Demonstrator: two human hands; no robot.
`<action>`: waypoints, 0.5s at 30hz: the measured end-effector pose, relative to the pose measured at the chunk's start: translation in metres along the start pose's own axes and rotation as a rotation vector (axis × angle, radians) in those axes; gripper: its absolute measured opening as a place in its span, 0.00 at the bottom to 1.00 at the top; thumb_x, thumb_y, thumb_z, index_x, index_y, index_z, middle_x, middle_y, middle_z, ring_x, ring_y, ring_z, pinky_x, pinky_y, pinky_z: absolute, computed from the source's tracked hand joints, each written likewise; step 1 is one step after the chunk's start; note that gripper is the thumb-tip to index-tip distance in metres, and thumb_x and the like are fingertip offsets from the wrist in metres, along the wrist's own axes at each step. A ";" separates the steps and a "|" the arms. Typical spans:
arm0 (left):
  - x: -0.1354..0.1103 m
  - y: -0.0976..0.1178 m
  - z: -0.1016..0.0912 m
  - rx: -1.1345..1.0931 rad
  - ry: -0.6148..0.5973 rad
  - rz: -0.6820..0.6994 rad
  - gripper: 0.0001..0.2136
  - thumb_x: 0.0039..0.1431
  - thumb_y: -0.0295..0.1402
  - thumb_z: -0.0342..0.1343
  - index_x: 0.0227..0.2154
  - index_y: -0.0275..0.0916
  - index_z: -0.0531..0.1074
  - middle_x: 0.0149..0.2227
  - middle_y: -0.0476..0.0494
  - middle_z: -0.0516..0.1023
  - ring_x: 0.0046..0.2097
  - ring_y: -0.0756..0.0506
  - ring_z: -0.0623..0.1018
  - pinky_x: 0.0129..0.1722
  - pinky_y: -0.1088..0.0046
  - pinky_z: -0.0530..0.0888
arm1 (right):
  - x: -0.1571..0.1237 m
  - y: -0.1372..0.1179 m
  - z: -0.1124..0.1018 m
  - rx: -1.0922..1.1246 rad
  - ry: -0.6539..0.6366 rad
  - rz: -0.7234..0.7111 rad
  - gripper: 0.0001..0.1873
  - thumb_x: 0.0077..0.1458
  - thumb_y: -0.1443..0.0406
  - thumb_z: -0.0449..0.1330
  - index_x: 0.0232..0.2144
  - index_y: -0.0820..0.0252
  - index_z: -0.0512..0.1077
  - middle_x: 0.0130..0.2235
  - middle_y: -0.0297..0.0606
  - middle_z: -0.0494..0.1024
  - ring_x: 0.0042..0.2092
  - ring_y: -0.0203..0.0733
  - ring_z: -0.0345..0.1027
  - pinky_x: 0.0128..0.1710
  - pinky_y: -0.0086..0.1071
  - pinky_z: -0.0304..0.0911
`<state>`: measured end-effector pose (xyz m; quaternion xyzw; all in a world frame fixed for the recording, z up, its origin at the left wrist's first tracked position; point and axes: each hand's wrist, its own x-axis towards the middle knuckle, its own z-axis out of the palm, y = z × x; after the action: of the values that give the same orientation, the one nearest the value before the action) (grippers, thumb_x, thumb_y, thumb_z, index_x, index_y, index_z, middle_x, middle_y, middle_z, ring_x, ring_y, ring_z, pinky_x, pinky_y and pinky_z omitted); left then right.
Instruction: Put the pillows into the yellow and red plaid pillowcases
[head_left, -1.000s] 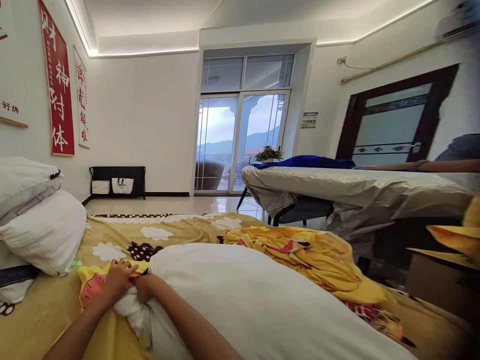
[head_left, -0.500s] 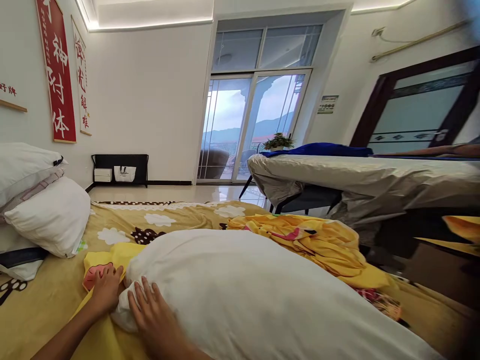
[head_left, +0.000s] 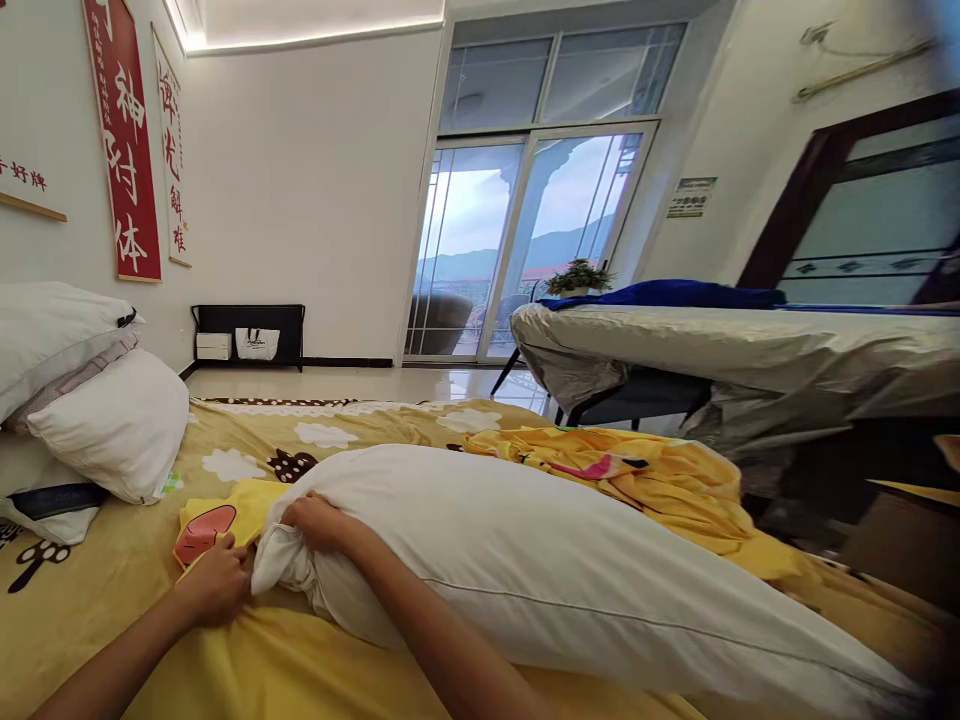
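Observation:
A long white pillow lies across the bed in front of me, its near-left end bunched and creased. My right hand grips the gathered fabric at that end, fingers curled into it. Close beside it, my left hand is closed on the edge of a yellow cloth with a pink printed patch. Part of this cloth runs beneath the pillow, so its full shape is hidden. Behind the pillow, more yellow fabric sits in a crumpled heap.
White pillows are stacked at the left on a tan patterned bedsheet. Beyond the bed at right stands a table with a pale cover, a chair under it. A low black rack stands against the far wall.
My right hand has gone from lying spread on the pillow to gripping its end, which has lifted and bunched. My left hand has closed on the yellow cloth. The view has shifted slightly.

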<state>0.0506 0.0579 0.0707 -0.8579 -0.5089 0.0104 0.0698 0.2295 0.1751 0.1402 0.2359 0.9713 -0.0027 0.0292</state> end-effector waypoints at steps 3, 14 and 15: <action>-0.005 0.024 -0.009 -0.090 -0.061 0.040 0.09 0.53 0.33 0.51 0.22 0.39 0.73 0.23 0.45 0.76 0.27 0.47 0.72 0.46 0.62 0.64 | 0.008 0.000 0.001 -0.031 -0.003 0.017 0.20 0.40 0.81 0.52 0.34 0.62 0.76 0.37 0.43 0.79 0.42 0.44 0.69 0.43 0.35 0.53; 0.012 0.059 -0.042 -0.302 0.188 -0.048 0.01 0.43 0.30 0.50 0.21 0.39 0.65 0.28 0.46 0.73 0.33 0.46 0.70 0.40 0.68 0.63 | -0.035 -0.022 0.022 0.119 -0.261 -0.130 0.09 0.39 0.70 0.61 0.28 0.59 0.74 0.28 0.31 0.75 0.31 0.39 0.67 0.30 0.28 0.58; 0.015 0.062 -0.041 -0.298 0.195 -0.028 0.02 0.42 0.30 0.50 0.20 0.39 0.63 0.26 0.46 0.72 0.33 0.46 0.69 0.40 0.67 0.63 | -0.037 -0.022 0.028 0.197 -0.305 -0.158 0.06 0.38 0.71 0.62 0.25 0.60 0.73 0.25 0.29 0.74 0.29 0.39 0.66 0.29 0.28 0.59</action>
<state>0.1160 0.0374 0.1042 -0.8486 -0.5075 -0.1494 -0.0090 0.2534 0.1383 0.1147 0.1577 0.9662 -0.1357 0.1524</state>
